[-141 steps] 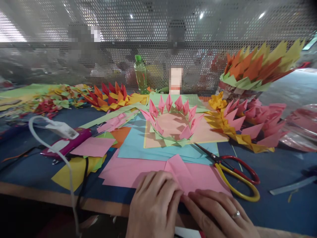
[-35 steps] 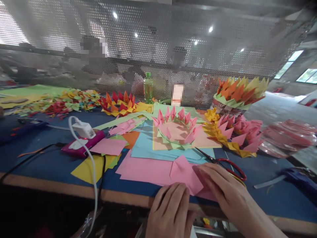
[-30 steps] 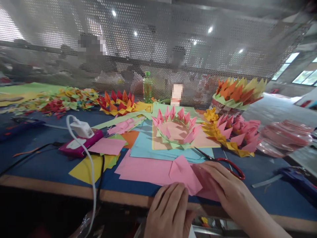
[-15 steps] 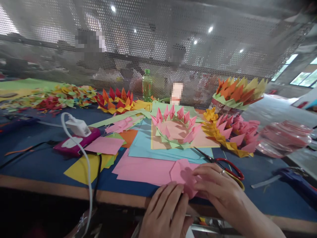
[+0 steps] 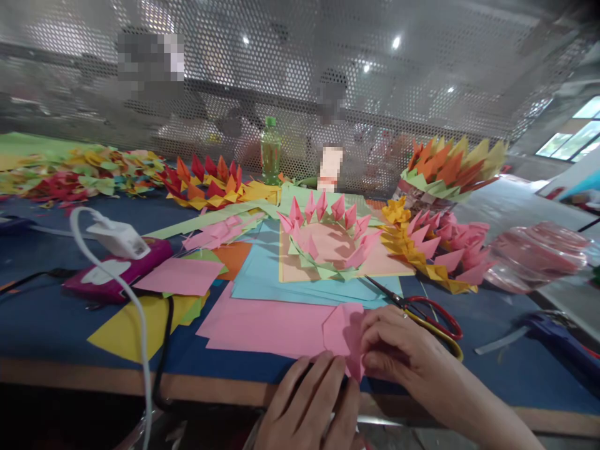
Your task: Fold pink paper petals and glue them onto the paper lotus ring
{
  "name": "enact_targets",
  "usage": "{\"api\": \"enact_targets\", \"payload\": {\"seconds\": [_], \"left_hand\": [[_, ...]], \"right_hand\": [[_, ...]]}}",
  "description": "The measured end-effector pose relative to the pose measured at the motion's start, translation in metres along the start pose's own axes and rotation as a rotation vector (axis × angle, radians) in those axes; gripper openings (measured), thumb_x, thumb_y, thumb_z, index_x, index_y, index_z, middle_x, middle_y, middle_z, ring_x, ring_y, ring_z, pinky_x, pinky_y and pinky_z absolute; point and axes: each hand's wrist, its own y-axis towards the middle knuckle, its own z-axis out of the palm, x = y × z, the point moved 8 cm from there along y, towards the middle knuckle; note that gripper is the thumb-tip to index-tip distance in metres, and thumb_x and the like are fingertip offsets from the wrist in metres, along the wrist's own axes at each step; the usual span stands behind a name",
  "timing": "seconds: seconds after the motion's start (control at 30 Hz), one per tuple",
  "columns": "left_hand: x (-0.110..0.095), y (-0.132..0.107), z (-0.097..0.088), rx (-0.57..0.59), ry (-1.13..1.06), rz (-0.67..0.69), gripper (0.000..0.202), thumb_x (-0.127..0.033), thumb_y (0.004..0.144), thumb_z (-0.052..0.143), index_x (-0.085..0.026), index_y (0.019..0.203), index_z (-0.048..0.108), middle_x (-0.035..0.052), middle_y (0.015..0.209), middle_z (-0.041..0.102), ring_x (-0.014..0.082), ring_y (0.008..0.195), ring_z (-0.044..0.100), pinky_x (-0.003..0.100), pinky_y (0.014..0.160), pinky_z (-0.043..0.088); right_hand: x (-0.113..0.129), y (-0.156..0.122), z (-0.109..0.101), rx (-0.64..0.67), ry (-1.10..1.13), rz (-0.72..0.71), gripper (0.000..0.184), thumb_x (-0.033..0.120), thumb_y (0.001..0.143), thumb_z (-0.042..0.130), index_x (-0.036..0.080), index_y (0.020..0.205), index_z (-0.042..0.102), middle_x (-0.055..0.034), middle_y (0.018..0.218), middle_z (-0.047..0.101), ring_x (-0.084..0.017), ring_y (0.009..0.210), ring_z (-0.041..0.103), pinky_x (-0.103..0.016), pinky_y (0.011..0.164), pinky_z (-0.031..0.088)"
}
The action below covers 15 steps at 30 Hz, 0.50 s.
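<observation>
A small folded piece of pink paper [image 5: 344, 329] lies near the table's front edge, on top of larger pink sheets [image 5: 267, 325]. My right hand [image 5: 398, 350] pinches its right side between curled fingers and thumb. My left hand [image 5: 312, 400] rests at its lower corner, fingers stretched out and slightly spread; the thumb is hidden. Scissors [image 5: 426, 315] with red and yellow handles lie just beyond my right hand. Behind the sheets sits a ring of pink folded-paper petals [image 5: 304, 247] with a green base, on blue [image 5: 255, 275] and peach paper.
On the left are a purple power strip [image 5: 117, 275] with a white charger [image 5: 119, 237] and hanging cables. A glue gun [image 5: 557, 344] lies right. Further back stand a red-orange petal ring [image 5: 206, 181], a green bottle [image 5: 270, 153], a pink-yellow petal ring [image 5: 435, 253] and clear plastic [image 5: 539, 256].
My right hand's fingers have drawn in and curled more tightly at the folded paper's right side. My left hand has shifted slightly down. The view has turned a little.
</observation>
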Motion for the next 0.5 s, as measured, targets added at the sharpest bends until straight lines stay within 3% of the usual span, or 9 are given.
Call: {"api": "enact_targets", "payload": {"seconds": [0.17,0.33,0.5], "left_hand": [[0.001,0.0,0.001,0.008,-0.002,-0.009,0.03,-0.027,0.104,0.045,-0.021,0.109,0.074,0.0051,0.118,0.075,0.0185,0.121,0.065,0.039,0.124,0.03],[0.006,0.019,0.003,0.015,0.042,-0.034,0.032,-0.042,0.103,0.05,-0.021,0.118,0.068,0.0087,0.123,0.072,0.0215,0.122,0.066,0.042,0.117,0.043],[0.011,0.031,0.004,0.012,0.044,-0.062,0.035,-0.046,0.102,0.051,-0.024,0.127,0.064,0.0077,0.125,0.071,0.0223,0.124,0.065,0.042,0.116,0.045]], "right_hand": [[0.002,0.002,0.004,-0.053,-0.068,0.058,0.014,0.018,0.097,0.063,0.023,0.085,0.057,-0.0007,0.097,0.061,-0.017,0.093,0.057,-0.031,0.08,0.047],[0.003,0.0,0.008,-0.069,-0.06,0.039,0.016,0.013,0.097,0.057,0.023,0.085,0.055,-0.0007,0.099,0.06,-0.015,0.093,0.056,-0.03,0.079,0.047],[0.003,-0.003,0.008,-0.116,-0.071,0.014,0.016,0.013,0.096,0.057,0.023,0.085,0.053,-0.0004,0.098,0.059,-0.016,0.096,0.056,-0.03,0.083,0.047]]}}
